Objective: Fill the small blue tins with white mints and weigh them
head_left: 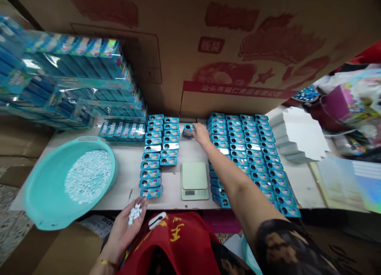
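My left hand [127, 220] is cupped palm up at the table's front edge, holding a small heap of white tablets [135, 212]. Out at the back of the table, my right hand [201, 133] grips a small blue tin [188, 127] with a dark round spot on its upper face. That tin is between two groups of similar blue tins. The left group [151, 174] is in two columns; the larger right group [256, 161] has several columns. A pale green kitchen scale [194, 176] with nothing on its plate lies between them.
At the left, a turquoise basin [41, 179] holds many white tablets. Plastic-wrapped blue packs [89, 80] are stacked behind it. A large cardboard box [178, 33] walls off the back. White stacked trays [300, 134] and a clear folder [342, 179] lie at the right.
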`<state>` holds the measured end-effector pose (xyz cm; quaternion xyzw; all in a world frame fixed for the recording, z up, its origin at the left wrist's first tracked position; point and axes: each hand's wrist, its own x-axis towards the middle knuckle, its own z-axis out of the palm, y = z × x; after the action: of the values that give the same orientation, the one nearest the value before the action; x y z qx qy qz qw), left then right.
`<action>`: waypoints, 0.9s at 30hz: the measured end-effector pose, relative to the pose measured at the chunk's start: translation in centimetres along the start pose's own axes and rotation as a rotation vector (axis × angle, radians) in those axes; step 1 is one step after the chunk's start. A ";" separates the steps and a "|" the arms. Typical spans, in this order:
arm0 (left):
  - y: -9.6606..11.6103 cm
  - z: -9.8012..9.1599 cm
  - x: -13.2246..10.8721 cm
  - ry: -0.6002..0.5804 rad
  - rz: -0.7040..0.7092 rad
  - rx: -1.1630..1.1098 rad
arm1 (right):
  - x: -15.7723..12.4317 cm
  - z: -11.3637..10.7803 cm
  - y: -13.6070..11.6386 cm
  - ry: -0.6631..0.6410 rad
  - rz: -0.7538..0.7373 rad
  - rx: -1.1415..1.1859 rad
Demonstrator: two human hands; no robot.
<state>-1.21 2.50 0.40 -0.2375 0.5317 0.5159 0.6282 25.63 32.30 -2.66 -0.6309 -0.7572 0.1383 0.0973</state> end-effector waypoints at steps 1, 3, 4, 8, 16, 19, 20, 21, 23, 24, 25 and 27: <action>0.1 -0.2 -0.1 0.023 0.011 -0.016 | 1.7 0.4 -0.4 0.001 0.008 0.007; 0.1 -0.5 0.0 0.063 0.013 -0.027 | 4.3 1.2 -1.1 -0.005 0.004 0.025; 0.2 -0.6 0.1 0.079 0.010 -0.024 | 5.2 1.6 -1.3 -0.012 -0.003 0.034; 0.6 -0.2 0.8 0.062 -0.003 0.021 | 4.8 1.1 0.1 0.006 -0.033 0.064; 1.0 2.7 1.7 -0.051 -0.092 0.137 | -20.6 -6.3 6.7 -0.029 -0.195 0.024; 0.2 3.9 1.6 -0.093 -0.126 0.207 | -28.7 -5.9 6.9 -0.205 -0.151 -0.131; -0.1 4.3 1.5 -0.105 -0.126 0.227 | -30.2 -5.2 6.9 -0.241 -0.134 -0.183; -0.5 4.6 1.4 -0.115 -0.124 0.245 | -31.2 -4.4 7.0 -0.260 -0.119 -0.229; -1.2 4.9 1.2 -0.134 -0.130 0.273 | -32.0 -3.0 7.2 -0.266 -0.096 -0.294; -1.5 5.0 1.1 -0.141 -0.138 0.282 | -32.2 -2.5 7.3 -0.262 -0.087 -0.314; -1.8 5.0 1.0 -0.146 -0.145 0.286 | -32.2 -2.3 7.2 -0.255 -0.086 -0.325; -2.2 4.8 0.8 -0.155 -0.155 0.283 | -32.4 -2.6 6.6 -0.226 -0.106 -0.321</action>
<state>2.71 6.05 0.68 -0.1466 0.5292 0.4026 0.7324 38.60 1.82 -1.55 -0.5781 -0.8077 0.0804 -0.0833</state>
